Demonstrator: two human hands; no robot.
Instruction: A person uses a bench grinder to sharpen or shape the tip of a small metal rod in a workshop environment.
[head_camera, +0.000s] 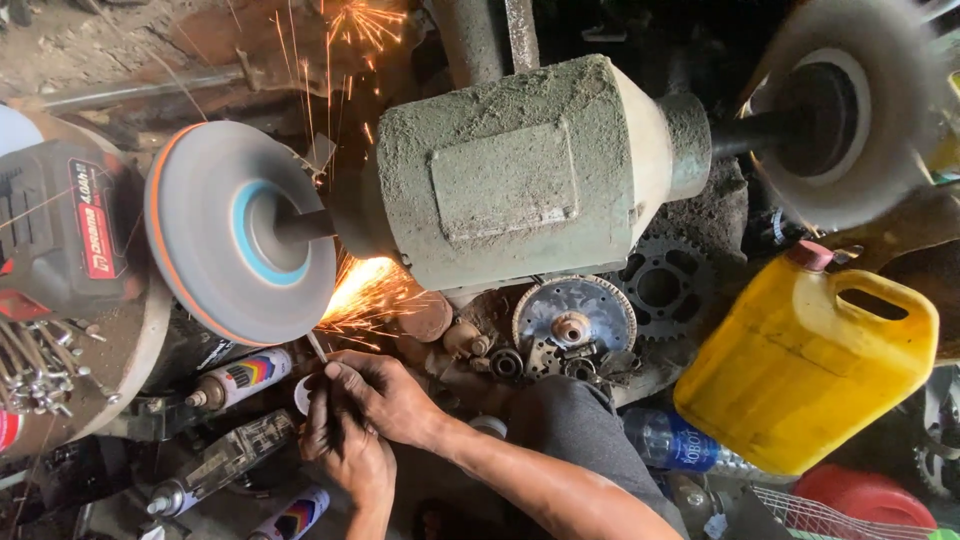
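At the lower edge of the grinding wheel (240, 232), both sets of fingers pinch a thin metal rod (317, 347), tip pressed to the wheel, sparks (365, 290) flying. Right hand (385, 395) clamps it from above, left hand (345, 450) closes round it from below. Grinding step in progress, judging by the sparks. Next move likely needs steady pressure, fingers clear of the wheel. Motor housing (510, 170) just beside; spray cans (240, 378) under the wheel; yellow jug (800, 370) well apart.

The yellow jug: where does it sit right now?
In the head view the yellow jug lies tilted at lower right, below the wire wheel and right of the sprocket, away from both hands.
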